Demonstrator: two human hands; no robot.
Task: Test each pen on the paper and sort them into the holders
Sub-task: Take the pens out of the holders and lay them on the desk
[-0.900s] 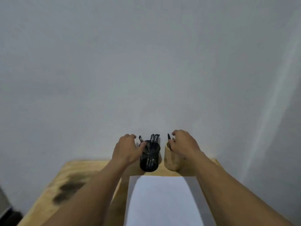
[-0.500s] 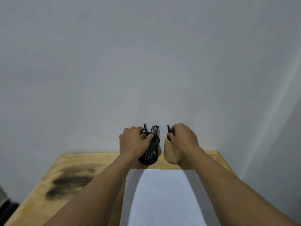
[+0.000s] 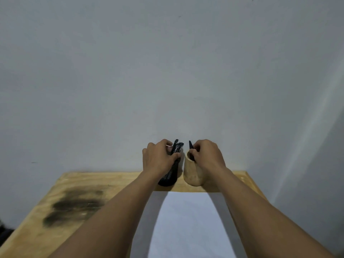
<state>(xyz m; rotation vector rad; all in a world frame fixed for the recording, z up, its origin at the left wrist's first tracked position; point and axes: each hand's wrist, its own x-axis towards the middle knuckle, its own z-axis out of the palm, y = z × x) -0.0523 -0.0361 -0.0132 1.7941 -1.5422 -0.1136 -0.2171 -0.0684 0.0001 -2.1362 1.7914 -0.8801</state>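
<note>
A black mesh holder (image 3: 170,178) stands at the far edge of the table, with several dark pens (image 3: 177,147) sticking out of its top. My left hand (image 3: 158,159) is wrapped around those pens, covering most of the holder. To its right stands a pale wooden holder (image 3: 192,175) with a single black pen (image 3: 191,148) in it. My right hand (image 3: 206,155) pinches that pen at the holder's rim. A white sheet of paper (image 3: 188,226) lies on the table between my forearms.
The wooden table (image 3: 111,181) has a dark smudged stain (image 3: 74,205) on its left half. A plain grey wall rises right behind the holders. The table's right edge lies just past the wooden holder.
My left hand has closed around the pens in the black holder, which now leans toward the wooden one. The view has tilted up a little. My right hand stays at the wooden holder.
</note>
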